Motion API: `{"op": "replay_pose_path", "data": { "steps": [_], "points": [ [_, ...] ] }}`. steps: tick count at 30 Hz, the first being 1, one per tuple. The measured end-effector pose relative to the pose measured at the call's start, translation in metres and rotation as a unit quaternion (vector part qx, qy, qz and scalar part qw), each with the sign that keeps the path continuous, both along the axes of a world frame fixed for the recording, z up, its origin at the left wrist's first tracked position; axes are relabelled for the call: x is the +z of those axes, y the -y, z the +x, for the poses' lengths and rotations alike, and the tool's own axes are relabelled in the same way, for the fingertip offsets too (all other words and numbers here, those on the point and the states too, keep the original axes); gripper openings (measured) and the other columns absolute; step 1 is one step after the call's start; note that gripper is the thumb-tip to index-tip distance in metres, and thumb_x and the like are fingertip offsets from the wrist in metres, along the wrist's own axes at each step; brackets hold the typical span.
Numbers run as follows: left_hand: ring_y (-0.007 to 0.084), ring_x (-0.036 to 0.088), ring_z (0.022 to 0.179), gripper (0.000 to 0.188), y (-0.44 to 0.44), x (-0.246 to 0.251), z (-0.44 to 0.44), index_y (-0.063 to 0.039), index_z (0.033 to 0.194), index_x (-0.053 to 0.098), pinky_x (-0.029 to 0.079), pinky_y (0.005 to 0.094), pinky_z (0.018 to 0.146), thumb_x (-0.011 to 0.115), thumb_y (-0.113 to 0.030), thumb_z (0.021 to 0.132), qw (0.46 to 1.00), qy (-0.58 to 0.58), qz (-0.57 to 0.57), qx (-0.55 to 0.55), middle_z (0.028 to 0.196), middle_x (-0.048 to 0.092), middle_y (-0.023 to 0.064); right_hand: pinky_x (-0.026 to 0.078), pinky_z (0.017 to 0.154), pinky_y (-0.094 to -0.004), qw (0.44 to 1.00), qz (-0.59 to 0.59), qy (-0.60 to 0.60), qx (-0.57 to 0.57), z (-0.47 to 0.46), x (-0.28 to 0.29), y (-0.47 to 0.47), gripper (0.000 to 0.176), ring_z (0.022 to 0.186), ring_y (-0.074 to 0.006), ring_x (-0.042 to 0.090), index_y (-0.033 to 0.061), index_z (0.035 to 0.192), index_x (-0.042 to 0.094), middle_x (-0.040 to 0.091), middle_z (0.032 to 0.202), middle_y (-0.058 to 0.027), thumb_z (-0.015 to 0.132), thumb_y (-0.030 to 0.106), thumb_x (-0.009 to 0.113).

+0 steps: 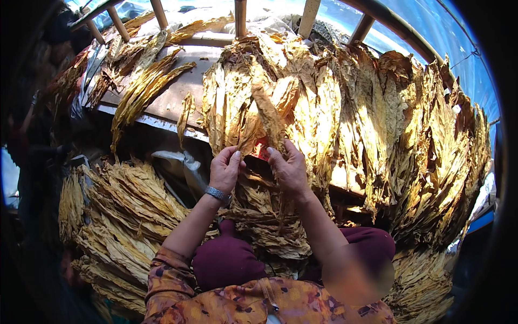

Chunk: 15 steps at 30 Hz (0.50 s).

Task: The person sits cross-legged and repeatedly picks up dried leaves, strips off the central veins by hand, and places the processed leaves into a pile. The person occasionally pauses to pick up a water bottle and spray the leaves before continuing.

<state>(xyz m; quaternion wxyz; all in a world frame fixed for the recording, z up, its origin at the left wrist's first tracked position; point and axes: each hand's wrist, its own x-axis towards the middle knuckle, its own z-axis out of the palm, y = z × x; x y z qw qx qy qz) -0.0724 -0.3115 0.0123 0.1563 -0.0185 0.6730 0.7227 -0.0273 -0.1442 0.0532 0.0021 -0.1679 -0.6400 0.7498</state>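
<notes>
My left hand [225, 168], with a metal-band wristwatch [217, 194] below it, pinches the lower end of a dried tobacco leaf [251, 127] between thumb and fingers. To its right, my right hand [286, 164] is closed around the lower part of a long, narrow, brownish dried leaf [267, 107] that points upward. The two hands are apart, side by side above my lap. Behind them, yellow-brown dried leaves [319, 105] lie in overlapping bunches and hang over the front edge of a board [194, 73]. A small red patch shows between the hands.
Large piles of dried leaves stand at the lower left [121, 218], the right [441, 162] and the lower right [421, 279]. A loose bunch [149, 89] overhangs the board at the left. Wooden bars [240, 18] and blue plastic sheeting [473, 77] run behind. Grey sheeting [178, 162] hangs below the board.
</notes>
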Motion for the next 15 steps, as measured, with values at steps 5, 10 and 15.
{"op": "replay_pose_path", "data": {
  "steps": [5, 10, 15],
  "points": [
    [0.0046, 0.052, 0.059, 0.021, 0.03, 0.019, 0.016, 0.001, 0.109, 0.057, 0.043, 0.019, 0.053, 0.053, -0.011, 0.094, 0.982, -0.15, -0.1, -0.055, 0.071, 0.059, 0.0014, 0.015, 0.111, -0.0445, 0.78, 0.599, -0.126, -0.132, -0.003, 0.009, -0.033, 0.072, 0.135, -0.0343, 0.022, 0.0, 0.137, 0.035, 0.023, 0.144, -0.0208, 0.08, 0.031, 0.067],
    [0.0232, 0.063, 0.068, 0.018, 0.038, 0.091, 0.017, 0.002, 0.105, 0.059, 0.05, 0.0299, 0.06, 0.055, -0.001, 0.087, 0.886, -0.355, -0.206, -0.215, 0.081, 0.062, 0.0152, 0.023, 0.109, -0.0509, 0.581, 0.697, -0.362, 0.217, -0.025, 0.041, -0.01, 0.013, 0.121, -0.0246, 0.044, 0.0105, 0.086, 0.055, 0.054, 0.113, -0.0069, 0.08, 0.021, 0.059],
    [0.0057, 0.05, 0.057, 0.014, 0.125, 0.118, 0.022, 0.002, 0.101, 0.061, 0.042, 0.0198, 0.052, 0.054, -0.003, 0.091, 0.934, -0.26, -0.211, -0.127, 0.069, 0.056, 0.0017, 0.05, 0.057, -0.0335, 0.644, 0.733, -0.183, 0.124, -0.049, 0.084, -0.116, 0.016, 0.058, -0.0175, 0.055, 0.0066, 0.073, 0.05, 0.052, 0.064, -0.004, 0.089, 0.008, 0.054]
  ]
}}
